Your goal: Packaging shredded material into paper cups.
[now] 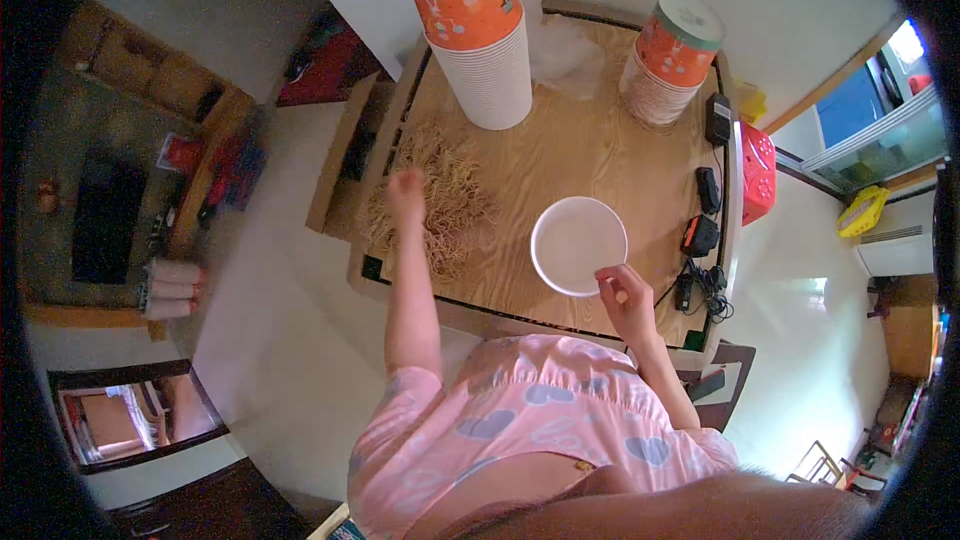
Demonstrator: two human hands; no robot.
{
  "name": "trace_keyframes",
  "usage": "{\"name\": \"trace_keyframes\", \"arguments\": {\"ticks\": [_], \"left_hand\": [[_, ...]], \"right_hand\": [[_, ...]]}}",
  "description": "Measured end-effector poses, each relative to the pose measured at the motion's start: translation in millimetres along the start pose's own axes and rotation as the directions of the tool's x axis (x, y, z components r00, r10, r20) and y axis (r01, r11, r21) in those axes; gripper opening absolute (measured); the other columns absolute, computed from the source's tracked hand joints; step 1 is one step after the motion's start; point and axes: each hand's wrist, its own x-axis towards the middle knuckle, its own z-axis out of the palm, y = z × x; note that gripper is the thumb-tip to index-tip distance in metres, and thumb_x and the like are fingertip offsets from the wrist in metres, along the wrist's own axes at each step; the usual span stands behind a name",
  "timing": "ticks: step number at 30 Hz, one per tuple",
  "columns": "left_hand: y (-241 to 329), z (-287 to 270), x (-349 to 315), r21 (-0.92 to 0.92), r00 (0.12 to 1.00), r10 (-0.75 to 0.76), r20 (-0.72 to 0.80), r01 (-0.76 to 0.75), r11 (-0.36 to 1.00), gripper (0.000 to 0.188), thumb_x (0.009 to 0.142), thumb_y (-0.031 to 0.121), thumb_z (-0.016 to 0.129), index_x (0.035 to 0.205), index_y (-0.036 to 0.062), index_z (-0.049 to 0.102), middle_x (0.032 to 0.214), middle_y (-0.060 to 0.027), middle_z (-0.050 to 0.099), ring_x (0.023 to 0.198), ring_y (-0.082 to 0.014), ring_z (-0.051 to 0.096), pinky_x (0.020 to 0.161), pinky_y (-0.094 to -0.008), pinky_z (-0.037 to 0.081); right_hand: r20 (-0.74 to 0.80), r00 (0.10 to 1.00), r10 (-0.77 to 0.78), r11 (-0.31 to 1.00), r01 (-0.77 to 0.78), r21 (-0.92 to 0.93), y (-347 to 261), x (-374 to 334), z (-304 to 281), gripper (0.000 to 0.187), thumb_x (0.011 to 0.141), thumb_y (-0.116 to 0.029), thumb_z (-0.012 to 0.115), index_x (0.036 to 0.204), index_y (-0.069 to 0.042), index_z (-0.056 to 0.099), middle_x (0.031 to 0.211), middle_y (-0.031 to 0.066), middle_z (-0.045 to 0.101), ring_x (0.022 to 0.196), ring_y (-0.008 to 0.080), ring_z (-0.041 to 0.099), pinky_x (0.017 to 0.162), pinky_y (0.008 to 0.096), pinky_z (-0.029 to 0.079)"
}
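A loose heap of thin, curly tan strands [450, 205] covers the left part of the wooden table. My left hand [406, 192] is at the heap's left side, fingers curled in; what they hold, if anything, does not show. Near the front edge, right of the heap, stands a round white paper tub [578, 240] with its open mouth facing up. Inside it only a pale interior shows. My right hand [627, 300] is at the tub's lower right rim, with fingertips closed together on the edge.
A tall stack of paper tubs [485, 70], orange and green on top, stands at the back left. A shorter stack [668, 65] is at the back right. Black adapters [700, 235] and tangled cables [712, 290] line the table's right edge. A red plastic stool [758, 172] stands beyond.
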Motion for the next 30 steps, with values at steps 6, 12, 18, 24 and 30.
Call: {"name": "trace_keyframes", "arguments": {"ticks": [6,12,18,24,30], "left_hand": [[111,-30,22,0.031,0.921,0.389,-0.005,-0.389,0.921,0.013,0.082,0.016,0.059,0.082,0.0031,0.059,0.078,-0.0074,0.060,0.074,-0.0163,0.056,0.065,-0.0303,0.045],[-47,10,-4,0.651,0.939,0.120,0.322,-0.312,0.692,0.014,0.077,0.019,0.064,0.071,0.0070,0.059,0.076,-0.0105,0.056,0.081,-0.0253,0.055,0.083,-0.0388,0.042],[-52,34,-9,0.526,0.977,0.099,0.189,-0.186,0.830,0.019,0.077,0.021,0.065,0.070,0.0056,0.057,0.073,-0.0085,0.058,0.071,-0.0230,0.056,0.066,-0.0369,0.046],[124,-20,-34,-0.335,0.977,0.189,0.104,-0.144,0.931,0.008,0.082,0.010,0.060,0.083,0.0021,0.060,0.077,-0.0032,0.059,0.069,-0.0115,0.054,0.065,-0.0234,0.043],[143,-25,-119,-0.151,0.861,0.470,0.195,-0.447,0.882,0.004,0.076,0.005,0.063,0.079,0.0024,0.061,0.071,-0.0038,0.056,0.064,-0.0139,0.053,0.061,-0.0237,0.043]], "right_hand": [[-0.015,0.999,-0.032,0.995,0.033,0.093,-20,2,1,0.007,0.079,-0.002,0.057,0.086,-0.003,0.060,0.076,0.0077,0.058,0.062,0.0130,0.053,0.058,0.0259,0.044],[0.026,0.999,-0.045,0.991,0.042,0.124,-28,0,8,0.010,0.079,0.002,0.056,0.087,-0.001,0.060,0.079,0.0084,0.060,0.069,0.0132,0.057,0.062,0.0245,0.045],[-0.011,1.000,-0.007,0.995,0.008,0.100,-20,1,-1,0.008,0.079,0.000,0.057,0.087,-0.002,0.061,0.078,0.0089,0.060,0.067,0.0135,0.057,0.061,0.0255,0.045],[0.027,0.998,0.063,0.963,-0.068,0.262,-7,1,8,0.011,0.081,-0.001,0.056,0.090,-0.002,0.061,0.083,0.0078,0.061,0.075,0.0133,0.059,0.066,0.0248,0.047],[0.324,0.941,0.094,0.813,-0.260,0.521,-7,19,53,0.021,0.090,-0.013,0.049,0.103,0.001,0.058,0.089,0.0032,0.060,0.080,0.0081,0.055,0.072,0.0212,0.045]]}}
